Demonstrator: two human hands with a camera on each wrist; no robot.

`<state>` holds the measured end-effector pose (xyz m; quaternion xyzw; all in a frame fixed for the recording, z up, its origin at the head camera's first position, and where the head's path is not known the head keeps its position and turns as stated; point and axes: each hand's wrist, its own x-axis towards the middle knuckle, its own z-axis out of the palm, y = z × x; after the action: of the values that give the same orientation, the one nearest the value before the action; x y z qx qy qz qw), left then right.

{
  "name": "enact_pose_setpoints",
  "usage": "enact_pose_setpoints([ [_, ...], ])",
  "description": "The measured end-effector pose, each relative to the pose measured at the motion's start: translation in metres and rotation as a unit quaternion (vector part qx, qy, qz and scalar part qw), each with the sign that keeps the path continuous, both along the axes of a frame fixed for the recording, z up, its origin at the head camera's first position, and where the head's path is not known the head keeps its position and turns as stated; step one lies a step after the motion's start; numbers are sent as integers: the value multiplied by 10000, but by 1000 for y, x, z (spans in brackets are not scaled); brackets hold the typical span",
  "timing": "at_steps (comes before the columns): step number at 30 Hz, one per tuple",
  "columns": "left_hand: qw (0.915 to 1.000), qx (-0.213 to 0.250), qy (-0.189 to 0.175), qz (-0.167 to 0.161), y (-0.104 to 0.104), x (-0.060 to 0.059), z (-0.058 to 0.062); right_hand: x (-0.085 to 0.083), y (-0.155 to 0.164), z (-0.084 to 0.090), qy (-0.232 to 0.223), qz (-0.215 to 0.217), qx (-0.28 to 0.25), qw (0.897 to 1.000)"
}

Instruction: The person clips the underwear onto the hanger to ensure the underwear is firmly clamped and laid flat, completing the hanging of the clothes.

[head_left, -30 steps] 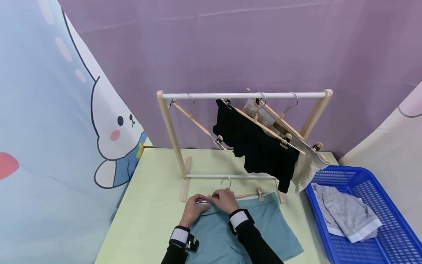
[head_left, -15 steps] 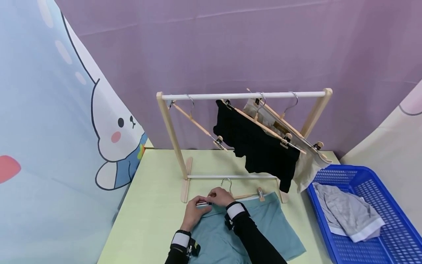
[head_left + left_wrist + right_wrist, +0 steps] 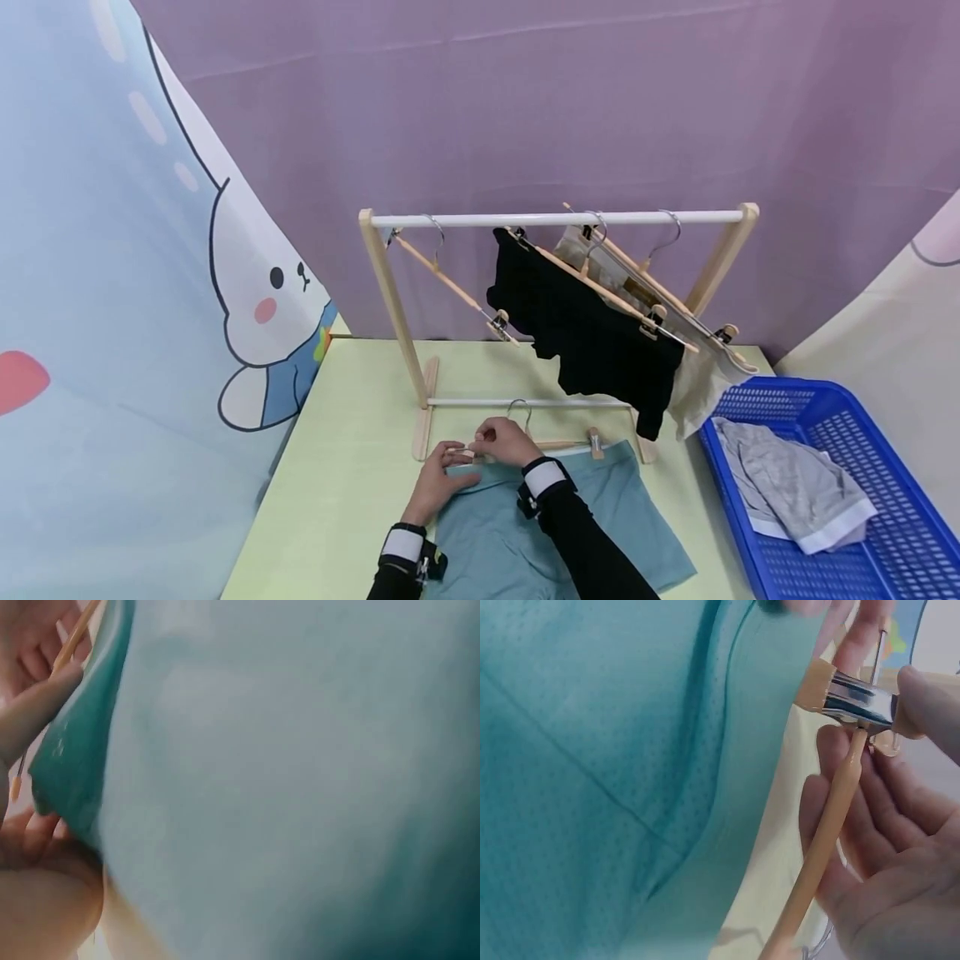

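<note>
Teal shorts [image 3: 517,517] lie on the table with their waistband toward the rack. At that waistband is a wooden clip hanger [image 3: 558,445]; its right clip [image 3: 596,443] sits on the waistband. My right hand [image 3: 506,442] pinches the left clip [image 3: 859,697] between thumb and fingers, the clip's wooden end overlapping the waistband edge in the right wrist view. My left hand [image 3: 438,483] holds the waistband's left corner, thumb on the cloth and fingers by the hanger's end. In the left wrist view the shorts [image 3: 262,765] cover most of the picture.
A small rack [image 3: 555,220] stands behind, bearing black shorts [image 3: 592,333], a beige garment [image 3: 697,387] and a bare clip hanger [image 3: 450,283]. On the right, a blue basket [image 3: 900,492] holds a grey garment [image 3: 795,483]. The pale table [image 3: 322,483] lies beneath.
My right hand has lifted slightly, and the left clip now shows its wooden face instead of its metal side. The left fingers and thumb have spread a little; the shorts stay about where they were.
</note>
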<state>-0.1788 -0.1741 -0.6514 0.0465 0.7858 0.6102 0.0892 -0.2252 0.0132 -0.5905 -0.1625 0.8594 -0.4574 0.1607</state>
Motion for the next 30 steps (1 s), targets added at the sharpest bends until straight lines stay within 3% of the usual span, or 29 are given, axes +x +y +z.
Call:
enact_pose_setpoints([
  [7,9990,-308,-202,-265,-6,-3,3,2,8,3,-59,-72,-305,9995],
  [14,9972,-587,-244,-387,-8,-7,6,3,13,1,426,368,-321,9979],
  [23,9969,-450,-529,-367,-10,-12,5,1,11,6,821,349,-59,9960],
  [30,9982,-401,-315,-328,-8,-8,1,-1,13,2,788,416,-6,9960],
])
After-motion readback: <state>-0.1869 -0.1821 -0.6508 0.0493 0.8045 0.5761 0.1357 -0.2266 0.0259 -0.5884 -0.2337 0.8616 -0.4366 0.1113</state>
